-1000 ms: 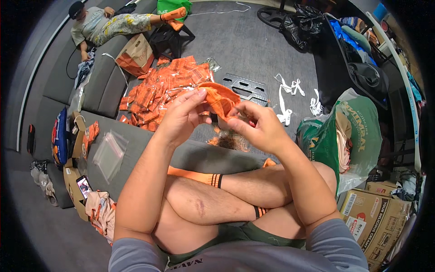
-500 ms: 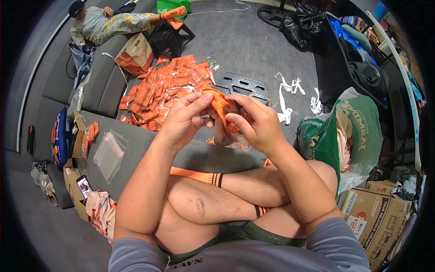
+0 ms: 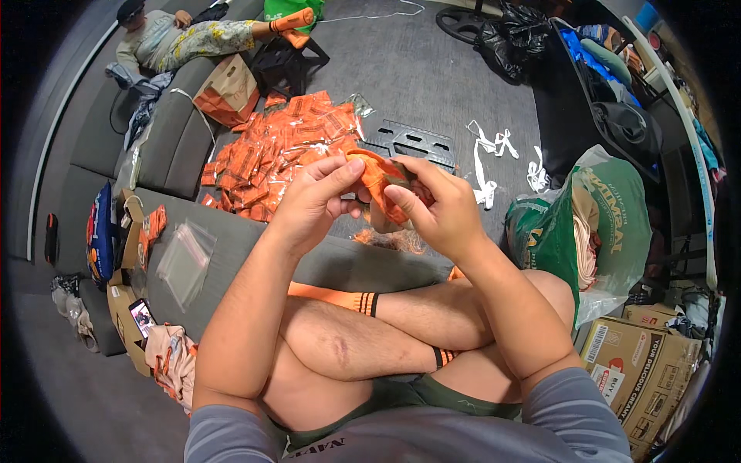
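In front of my chest, both hands hold an orange cloth piece (image 3: 373, 179) up in the air. My left hand (image 3: 320, 193) pinches its upper left edge between thumb and fingers. My right hand (image 3: 444, 204) is closed on its right side, where a darker patch shows. The cloth's exact kind is hard to tell, as the fingers cover part of it. Below, my crossed legs wear orange socks (image 3: 340, 299) with black stripes. Beyond my hands, a heap of orange items in clear packets (image 3: 285, 147) lies on the floor.
Clear plastic sleeves (image 3: 185, 262) lie left on the grey seat, near a phone (image 3: 142, 316) and peach cloth (image 3: 171, 359). On my right stand a green plastic bag (image 3: 617, 224) and cardboard boxes (image 3: 641, 386). A person (image 3: 166, 38) reclines at the far left. White straps (image 3: 482, 170) lie ahead.
The orange cloth has turned and spread between my hands, showing more of its surface and a darker patch. My right fingers have curled in further; my left hand barely moved.
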A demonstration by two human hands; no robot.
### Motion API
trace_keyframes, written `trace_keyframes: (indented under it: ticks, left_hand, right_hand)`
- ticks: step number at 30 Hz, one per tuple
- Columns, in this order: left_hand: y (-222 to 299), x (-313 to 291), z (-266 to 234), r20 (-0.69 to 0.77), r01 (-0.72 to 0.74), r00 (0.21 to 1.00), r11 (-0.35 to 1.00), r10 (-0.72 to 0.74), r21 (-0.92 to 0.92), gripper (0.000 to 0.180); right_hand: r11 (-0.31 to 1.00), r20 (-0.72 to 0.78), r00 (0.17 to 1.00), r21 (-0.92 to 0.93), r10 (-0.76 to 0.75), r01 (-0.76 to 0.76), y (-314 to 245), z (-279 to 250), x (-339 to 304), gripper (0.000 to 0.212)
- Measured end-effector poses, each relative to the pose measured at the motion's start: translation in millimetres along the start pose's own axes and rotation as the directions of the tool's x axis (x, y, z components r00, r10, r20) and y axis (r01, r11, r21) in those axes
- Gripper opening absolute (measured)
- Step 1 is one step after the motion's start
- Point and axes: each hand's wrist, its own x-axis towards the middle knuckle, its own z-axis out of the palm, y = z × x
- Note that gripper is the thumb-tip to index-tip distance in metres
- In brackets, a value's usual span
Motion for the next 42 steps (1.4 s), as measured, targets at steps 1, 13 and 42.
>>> trace_keyframes:
  ticks: [1,13,42]
  left_hand:
    - [0.3,0.2,0.0,-0.005,-0.005,1.0,1.0,0.005,-0.007,0.023]
    - [-1.5,-0.3,-1.0,-0.011,0.002,1.0,1.0,-0.002,0.017,0.024]
    - [-1.9,0.0,0.0,-0.055,-0.003,0.998,0.998,0.007,0.064,0.017]
  right_hand:
    - [0.999,-0.014,0.999,0.02,0.03,-0.03,0.6,0.5,-0.1,0.033]
    - [0.998,0.019,0.999,-0.058,-0.032,0.033,-3.9,-1.0,-1.5,0.032]
    - [0.994,0.118,0.988,0.014,0.104,-0.107,-3.2,-1.9,-3.4,0.03]
